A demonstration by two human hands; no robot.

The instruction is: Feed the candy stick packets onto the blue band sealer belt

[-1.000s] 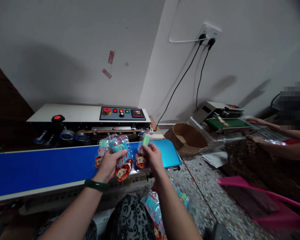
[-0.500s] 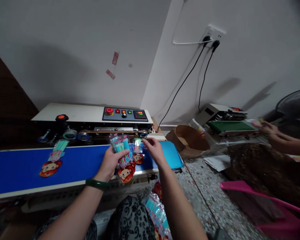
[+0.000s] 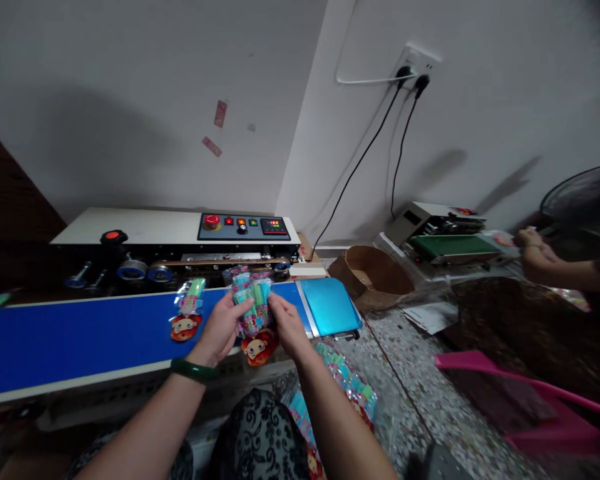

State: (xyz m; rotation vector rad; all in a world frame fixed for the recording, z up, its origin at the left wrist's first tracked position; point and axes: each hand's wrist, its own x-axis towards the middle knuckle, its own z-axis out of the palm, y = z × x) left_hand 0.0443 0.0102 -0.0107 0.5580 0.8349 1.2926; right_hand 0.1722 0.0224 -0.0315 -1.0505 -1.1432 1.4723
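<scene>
Fingers of the left hand (image 3: pixel 223 325) curl around a bunch of toy packets (image 3: pixel 253 313) above the near edge of the blue belt (image 3: pixel 80 337); the right hand (image 3: pixel 285 327) pinches the same bunch. One packet (image 3: pixel 186 317) lies flat on the belt just beside them.

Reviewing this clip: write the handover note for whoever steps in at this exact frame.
Left hand: grips a small stack of toy packets over the near edge of the blue conveyor belt.
Right hand: fingers on the right side of the same stack.
Done: one packet lies flat on the belt, left of the hands, by the sealer machine.
Left: the held stack, and more packets heaped below the right forearm.
A co-worker's hand works at the second sealer, far right.
</scene>
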